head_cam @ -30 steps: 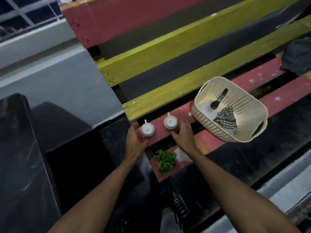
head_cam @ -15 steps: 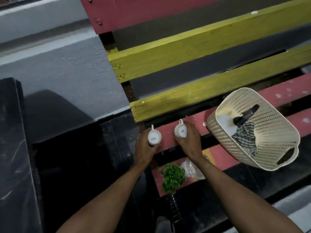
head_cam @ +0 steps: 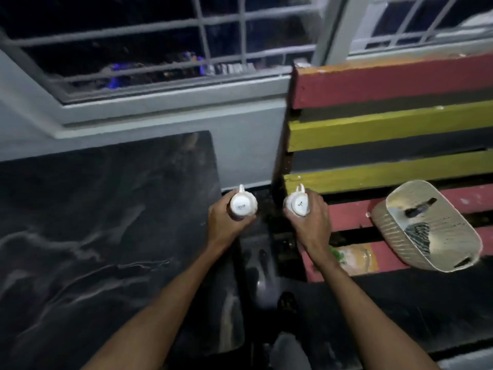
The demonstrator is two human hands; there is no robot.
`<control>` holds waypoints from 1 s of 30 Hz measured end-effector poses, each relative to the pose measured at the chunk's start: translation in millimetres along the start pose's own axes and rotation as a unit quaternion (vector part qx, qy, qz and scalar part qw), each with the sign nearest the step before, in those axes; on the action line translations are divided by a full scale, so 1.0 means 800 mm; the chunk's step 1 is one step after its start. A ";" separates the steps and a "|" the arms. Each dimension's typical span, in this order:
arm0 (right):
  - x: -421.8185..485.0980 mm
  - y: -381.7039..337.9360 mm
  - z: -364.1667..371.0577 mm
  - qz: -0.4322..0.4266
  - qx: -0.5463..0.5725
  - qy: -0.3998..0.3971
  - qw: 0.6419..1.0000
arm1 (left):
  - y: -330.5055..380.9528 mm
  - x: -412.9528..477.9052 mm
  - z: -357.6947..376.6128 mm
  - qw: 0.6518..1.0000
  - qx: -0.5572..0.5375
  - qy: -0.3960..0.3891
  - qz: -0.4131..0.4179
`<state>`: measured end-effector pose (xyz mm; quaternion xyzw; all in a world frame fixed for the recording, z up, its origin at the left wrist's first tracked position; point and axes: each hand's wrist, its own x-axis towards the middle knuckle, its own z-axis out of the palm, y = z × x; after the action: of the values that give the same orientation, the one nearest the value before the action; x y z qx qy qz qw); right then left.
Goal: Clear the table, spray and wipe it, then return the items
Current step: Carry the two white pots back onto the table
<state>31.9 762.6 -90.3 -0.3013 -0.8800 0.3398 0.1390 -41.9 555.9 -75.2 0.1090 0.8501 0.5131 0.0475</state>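
Left hand (head_cam: 225,224) curls around an upturned small white ceramic cup (head_cam: 242,206), its printed base showing. Right hand (head_cam: 310,221) grips a matching white cup (head_cam: 298,204).

The left hand (head_cam: 226,222) has lifted its cup (head_cam: 242,205) off the bench (head_cam: 346,212) and carried it left to the table (head_cam: 106,222) edge. The right hand (head_cam: 310,222) has raised the other cup (head_cam: 298,204) at the bench's end, farther from the basket (head_cam: 386,225).
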 end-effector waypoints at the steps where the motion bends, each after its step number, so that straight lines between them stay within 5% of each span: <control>1: -0.018 -0.030 0.008 -0.012 0.006 0.001 1.000 | -0.009 -0.008 -0.040 1.000 0.001 0.010 0.008; 10: -0.227 -0.313 0.195 -0.036 0.060 -0.093 0.993 | -0.187 -0.094 -0.466 0.996 0.013 0.073 -0.042; 15: -0.282 -0.418 0.288 -0.040 0.043 -0.160 0.985 | -0.264 -0.090 -0.595 0.989 0.036 0.079 -0.117; 30: -0.251 -0.460 0.385 -0.016 0.013 -0.138 0.990 | -0.359 -0.048 -0.663 0.982 -0.031 0.108 -0.154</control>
<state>-110.3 262.5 -71.9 -0.2359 -0.8909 0.3872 0.0255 -145.9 -39.5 -81.1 -0.0811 0.8404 0.5345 0.0375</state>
